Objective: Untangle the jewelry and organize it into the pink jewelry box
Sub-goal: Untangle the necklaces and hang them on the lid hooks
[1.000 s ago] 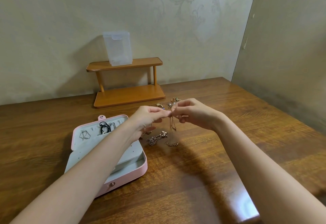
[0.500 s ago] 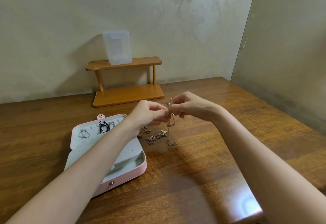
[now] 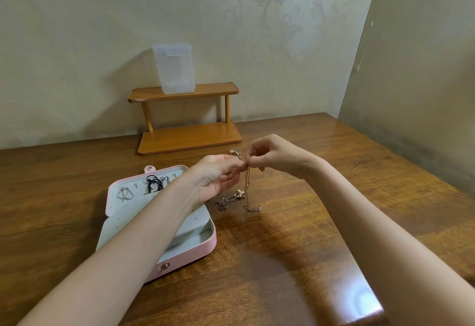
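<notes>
Jewelry chain (image 3: 247,179) hangs below both hands' pinching grip, left hand (image 3: 218,175) and right hand (image 3: 272,156), lifted to free tangles; pink jewelry box (image 3: 195,248) waits left.

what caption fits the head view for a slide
Both hands pinch a gold chain above the table, beside the open pink jewelry box.

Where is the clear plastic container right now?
In the head view, the clear plastic container stands upright at the left end of the small wooden shelf's top tier, against the wall, behind the open pink jewelry box.

Two bare forearms, no sleeves visible up from the fingers. Left hand (image 3: 218,176) and right hand (image 3: 272,155) bare: no rings, bracelets, watch or gloves visible.
</notes>
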`<state>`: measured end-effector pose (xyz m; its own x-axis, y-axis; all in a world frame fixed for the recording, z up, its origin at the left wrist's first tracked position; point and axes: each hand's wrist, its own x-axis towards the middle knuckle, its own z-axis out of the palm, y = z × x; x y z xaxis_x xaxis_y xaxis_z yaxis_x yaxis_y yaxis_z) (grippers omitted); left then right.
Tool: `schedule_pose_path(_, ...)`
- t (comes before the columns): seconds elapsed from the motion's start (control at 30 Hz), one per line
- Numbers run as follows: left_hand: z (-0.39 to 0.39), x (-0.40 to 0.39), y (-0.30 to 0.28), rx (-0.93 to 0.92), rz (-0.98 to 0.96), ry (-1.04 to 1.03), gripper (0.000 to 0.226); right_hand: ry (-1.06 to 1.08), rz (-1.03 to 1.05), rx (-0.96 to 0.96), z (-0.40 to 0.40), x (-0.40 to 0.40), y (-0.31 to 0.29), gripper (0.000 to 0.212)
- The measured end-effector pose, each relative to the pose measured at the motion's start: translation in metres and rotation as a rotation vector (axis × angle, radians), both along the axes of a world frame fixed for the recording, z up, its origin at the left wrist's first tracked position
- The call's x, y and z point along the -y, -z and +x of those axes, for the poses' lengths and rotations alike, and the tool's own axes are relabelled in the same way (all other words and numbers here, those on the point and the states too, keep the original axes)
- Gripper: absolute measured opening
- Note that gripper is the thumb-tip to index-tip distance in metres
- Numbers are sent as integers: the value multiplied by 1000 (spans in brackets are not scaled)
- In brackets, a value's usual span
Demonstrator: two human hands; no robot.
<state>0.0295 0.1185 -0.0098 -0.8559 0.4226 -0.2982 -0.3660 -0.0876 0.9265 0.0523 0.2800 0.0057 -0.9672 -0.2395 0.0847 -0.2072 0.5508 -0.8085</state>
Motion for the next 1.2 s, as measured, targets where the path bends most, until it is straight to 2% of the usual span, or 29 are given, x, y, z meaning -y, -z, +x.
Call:
schedule_pose_path(0.1,-1,3,3,98,132,-9,8,-10,-215,-5,2,-2,8,15)
schedule_pose_path(0.27,2,1,4,97,146,-18,5,14,-429,6,4,-1,21,20)
schedule_pose_path(0.37,4,-6,5,-46,42,-66,9,54,-458,-8,4,3,27,20)
schedule_pose_path(0.5,4,-10,8,-319,-205,-173,12,163,-529,-48,2,3,30,21)
schedule_pose_path(0.57,4,-8,10,-354,-226,-166,10,200,-490,-72,1,0,26,24)
schedule_pose_path(0.67,5,-7,6,-334,-184,-81,6,136,-375,-35,2,0,20,22)
schedule_pose_path(0.77,5,-7,0,-307,-146,-42,8,116,-355,-43,2,1,15,21)
schedule_pose_path(1.03,6,-2,-9,22,107,-45,5,88,-333,-11,3,3,9,18)
schedule_pose_path(1.13,6,3,-9,17,92,-18,8,71,-316,17,3,3,8,17)
schedule_pose_path(1.2,5,4,-8,-63,17,-27,10,62,-296,30,3,2,7,16)
